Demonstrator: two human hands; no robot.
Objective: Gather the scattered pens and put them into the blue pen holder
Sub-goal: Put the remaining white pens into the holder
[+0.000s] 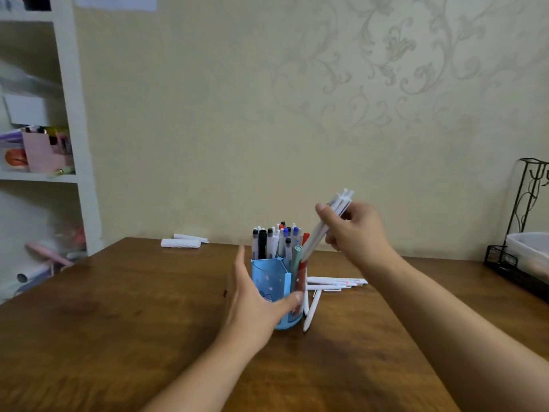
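Blue plastic pen holder (269, 281) stands upright at the centre of the wooden desk (118, 307), already crowded with capped pens (274, 240). Steadying it, the left hand (255, 298) is spread wide against its 9 o'clock side, thumb pressed on the front wall and fingers straight. At 2 o'clock above the rim, the right hand (353, 230) grips a tilted bundle of white pens (325, 228), their lower tips dipping toward the holder's right compartment. More loose pens (335, 283) lie on the desk at 3 o'clock, and one white pen (310, 310) lies just beside the base at 4 o'clock.

Crowding looks like the main hazard: the bundle could jam on pens already standing, spill over the rim, or lever the holder sideways if the steadying palm slips. A loosened grip might scatter the bundle across the desk. Rolled white paper (182, 241) sits at 11 o'clock, a black wire rack (518, 248) far at 3 o'clock.
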